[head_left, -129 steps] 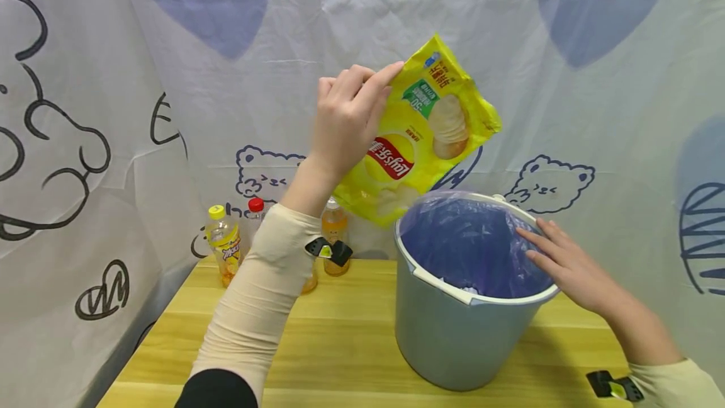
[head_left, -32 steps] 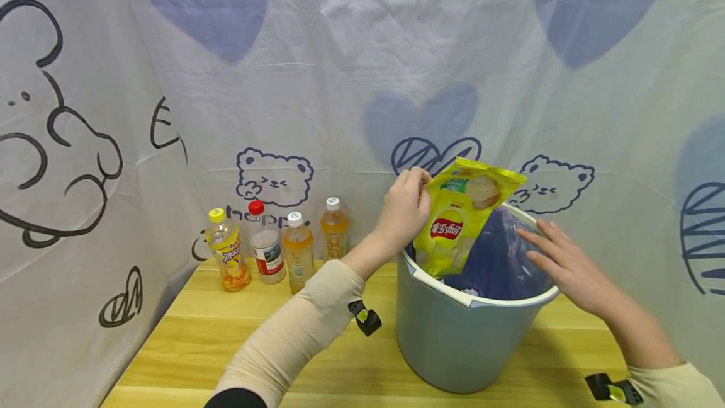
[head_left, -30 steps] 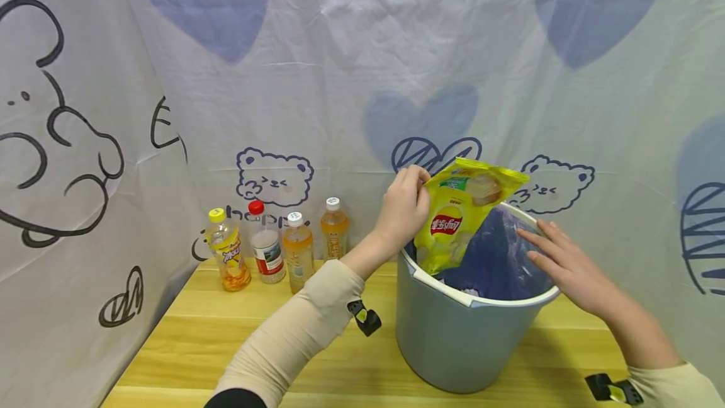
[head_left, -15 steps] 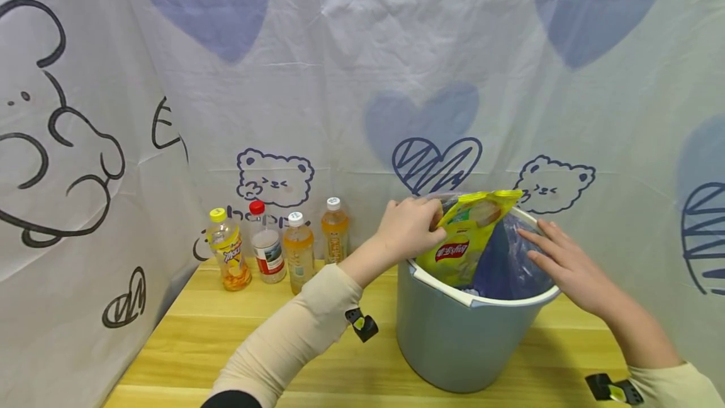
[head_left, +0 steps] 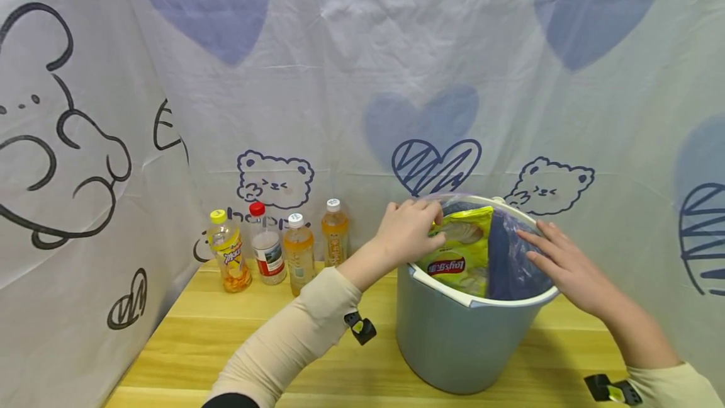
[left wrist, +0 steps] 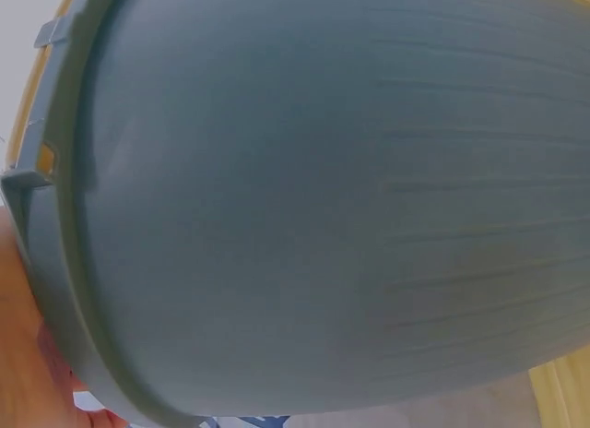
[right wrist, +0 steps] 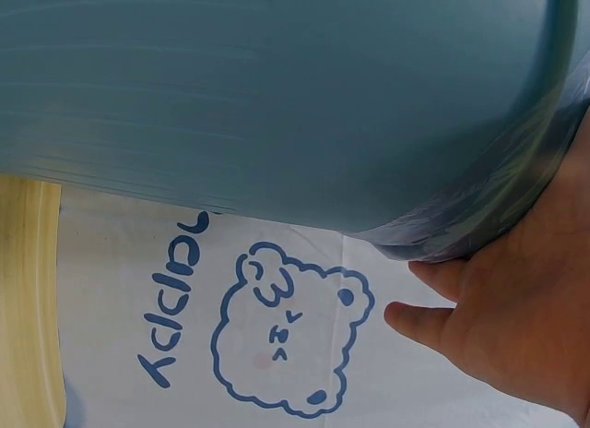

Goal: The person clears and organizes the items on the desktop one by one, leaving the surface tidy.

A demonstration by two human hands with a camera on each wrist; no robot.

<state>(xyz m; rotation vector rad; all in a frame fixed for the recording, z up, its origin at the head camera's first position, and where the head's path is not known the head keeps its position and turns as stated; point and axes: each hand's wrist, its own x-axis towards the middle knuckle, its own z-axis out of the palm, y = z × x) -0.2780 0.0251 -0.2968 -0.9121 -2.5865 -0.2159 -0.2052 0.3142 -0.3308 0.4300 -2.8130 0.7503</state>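
A yellow Lay's chip bag point(head_left: 467, 250) stands mostly inside the grey bin point(head_left: 453, 345), its top edge just below the bin's far rim. My left hand point(head_left: 409, 235) reaches over the bin's left rim and pinches the bag's upper left corner between thumb and fingers. In the left wrist view the bin's outer wall point(left wrist: 258, 207) fills most of the picture, with part of the hand at the lower left. My right hand point(head_left: 572, 269) rests on the right rim with fingers fairly straight, some over the purple liner point(head_left: 510, 263). In the right wrist view its fingers lie near the liner's edge.
Several drink bottles stand at the back left of the wooden table point(head_left: 317, 357), among them a yellow-capped bottle point(head_left: 229, 254) and a red-capped bottle point(head_left: 267, 247). A white patterned cloth point(head_left: 351, 68) hangs behind the table.
My left hand first held the chip bag high above the table, then brought it right and down into the bin, where it has sunk lower and turned. The right hand stays put.
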